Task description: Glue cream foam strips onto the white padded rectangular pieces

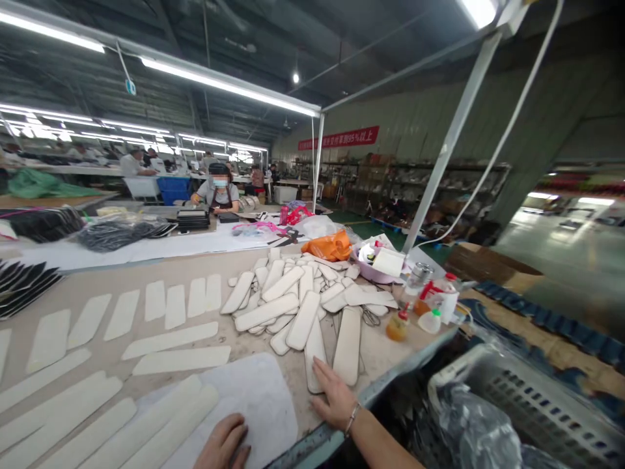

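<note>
My right hand lies flat on the work table near its front edge, fingers stretched out, touching the near end of a cream foam strip. Beside that strip lies another cream strip. Behind them is a loose pile of cream strips. My left hand rests at the bottom edge on a white sheet, fingers curled downward, with nothing visibly in it. More cream strips are laid out in rows across the left of the table.
Small glue bottles, scissors, a pink bowl and an orange bag crowd the table's far right corner. A grey plastic crate stands right of the table. A seated masked person works at the table behind. Black pieces sit left.
</note>
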